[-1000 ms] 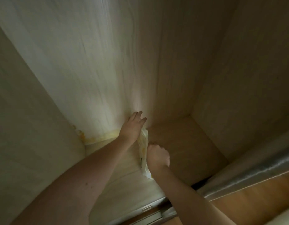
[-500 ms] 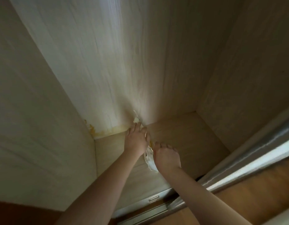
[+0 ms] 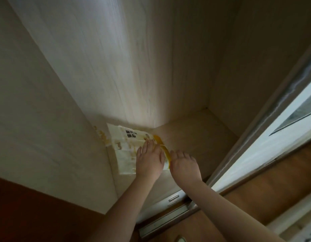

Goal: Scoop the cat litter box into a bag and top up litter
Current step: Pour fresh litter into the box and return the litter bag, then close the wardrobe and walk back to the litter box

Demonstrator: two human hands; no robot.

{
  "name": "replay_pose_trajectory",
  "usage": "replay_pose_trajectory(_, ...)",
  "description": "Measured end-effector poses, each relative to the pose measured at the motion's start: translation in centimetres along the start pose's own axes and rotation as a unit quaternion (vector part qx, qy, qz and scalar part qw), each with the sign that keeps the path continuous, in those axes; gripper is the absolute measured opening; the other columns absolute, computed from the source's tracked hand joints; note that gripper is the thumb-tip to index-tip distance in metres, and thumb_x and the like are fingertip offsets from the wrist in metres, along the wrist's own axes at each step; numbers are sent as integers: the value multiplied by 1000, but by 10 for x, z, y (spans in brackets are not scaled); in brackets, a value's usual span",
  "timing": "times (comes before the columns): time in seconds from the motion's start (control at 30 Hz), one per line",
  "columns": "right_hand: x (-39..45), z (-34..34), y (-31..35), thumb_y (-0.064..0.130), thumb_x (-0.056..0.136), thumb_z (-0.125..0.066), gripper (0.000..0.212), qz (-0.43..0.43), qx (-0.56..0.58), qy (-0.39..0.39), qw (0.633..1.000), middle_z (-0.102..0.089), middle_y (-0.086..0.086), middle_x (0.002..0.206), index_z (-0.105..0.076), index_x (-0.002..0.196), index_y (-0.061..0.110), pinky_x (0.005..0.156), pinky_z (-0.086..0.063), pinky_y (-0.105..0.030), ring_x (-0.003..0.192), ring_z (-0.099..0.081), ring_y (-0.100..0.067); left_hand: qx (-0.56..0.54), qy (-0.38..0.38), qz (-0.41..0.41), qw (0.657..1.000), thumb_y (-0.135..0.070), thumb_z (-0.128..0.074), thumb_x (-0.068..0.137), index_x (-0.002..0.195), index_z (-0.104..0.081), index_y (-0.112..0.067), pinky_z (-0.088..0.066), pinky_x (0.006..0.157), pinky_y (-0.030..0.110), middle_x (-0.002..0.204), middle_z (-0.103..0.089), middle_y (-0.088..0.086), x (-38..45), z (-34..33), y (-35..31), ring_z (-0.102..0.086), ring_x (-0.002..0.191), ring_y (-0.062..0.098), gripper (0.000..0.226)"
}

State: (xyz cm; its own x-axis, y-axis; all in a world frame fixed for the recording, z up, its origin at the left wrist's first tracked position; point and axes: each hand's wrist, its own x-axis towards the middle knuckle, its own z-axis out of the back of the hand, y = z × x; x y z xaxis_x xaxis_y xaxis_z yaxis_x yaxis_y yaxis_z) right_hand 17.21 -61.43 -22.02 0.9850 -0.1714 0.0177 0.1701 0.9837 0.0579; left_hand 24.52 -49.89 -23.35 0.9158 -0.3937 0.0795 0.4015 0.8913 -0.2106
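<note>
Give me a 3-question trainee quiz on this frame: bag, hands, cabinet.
1. True or false: the bag lies in the cabinet's back right corner.
2. Which hand lies flat on the bag? A) left hand B) right hand C) neither
3. Fill in: the yellowish stains sit on the cabinet's ____ side wall, just beyond the bag.

Key
1. False. It lies on the cabinet floor by the back left corner.
2. A. Its fingers spread over the bag; the right hand sits at the bag's yellow edge, grip hidden.
3. Left.
</note>
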Motion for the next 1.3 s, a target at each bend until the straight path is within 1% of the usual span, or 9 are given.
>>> replay_pose_trajectory(0.17, -23, 0, 9, 23, 97, -38, 39, -13, 6, -7, 1000, -53, -9, 128, -42, 134, 13, 96, -43, -40, 116, -52, -28, 14, 35, -34, 999, -43, -16, 92, 133, -58, -20, -29, 112, 49, 147, -48, 9, -28, 4, 7, -39, 139, 28, 63)
replay_pose_trajectory(0.33, -55, -6, 31, 28, 85, -57, 34, -78, -4, 7, 997, -64, -8, 104, -60, 116, 13, 78, -50, -38, 93, -62, -28, -3, 70, -21, 997, -42, -31, 89, 110, -73, -22, -42, 104, 52, 123, -68, 6, -76, 4, 1, -58, 122, 28, 52)
replay_pose_trajectory(0.47, -100, -9, 53, 31, 95, -43, 37, -127, 8, -9, 992, -56, -6, 120, -52, 127, 15, 94, -44, -36, 113, -53, -27, -25, 44, -106, 993, -42, -32, 90, 109, -73, -24, -28, 107, 48, 121, -68, 4, -116, 9, 6, -58, 122, 26, 48)
replay_pose_trajectory(0.57, -140, -8, 74, 32, 95, -41, 40, -164, -19, -20, 986, -49, -3, 132, -46, 133, 19, 104, -36, -34, 125, -43, -24, -43, 16, -167, 985, -44, -16, 93, 120, -65, -25, -27, 114, 49, 133, -61, 1, -145, 26, 18, -48, 132, 23, 59)
replay_pose_trajectory(0.77, -219, 12, 134, 27, 83, -57, 27, -250, -26, -75, 965, -65, -4, 106, -64, 106, 14, 85, -50, -37, 99, -63, -26, -29, 53, -294, 954, -50, 5, 87, 142, -46, -25, -16, 118, 49, 156, -36, 1, -205, 68, 51, -23, 147, 24, 79)
replay_pose_trajectory(0.83, -241, 18, 147, 29, 86, -51, 25, -266, -33, -90, 959, -66, -2, 104, -65, 104, 17, 86, -50, -36, 98, -63, -24, -20, 53, -330, 942, -51, 4, 88, 143, -45, -25, -15, 118, 48, 156, -36, 0, -215, 79, 58, -22, 147, 23, 77)
replay_pose_trajectory(1.0, -290, 18, 157, 34, 92, -34, 39, -316, -6, -102, 943, -64, 1, 112, -64, 112, 19, 94, -46, -35, 107, -60, -21, -20, 18, -410, 912, -44, -18, 97, 136, -56, -24, -25, 115, 48, 146, -51, 3, -237, 84, 61, -37, 141, 25, 57)
replay_pose_trajectory(1.17, -339, 12, 168, 36, 93, -29, 45, -354, 27, -111, 928, -61, -1, 125, -61, 120, 21, 99, -43, -39, 119, -55, -22, 4, 70, -455, 888, -50, -2, 93, 148, -37, -28, -14, 121, 47, 158, -32, 1, -275, 87, 49, -20, 149, 22, 68)
replay_pose_trajectory(1.3, -384, 16, 175, 35, 99, -34, 40, -398, 33, -96, 912, -50, 1, 140, -50, 134, 23, 109, -31, -37, 131, -42, -20, -2, 88, -490, 867, -50, 0, 91, 150, -33, -29, -18, 119, 51, 159, -31, 1, -298, 91, 40, -17, 149, 21, 70)
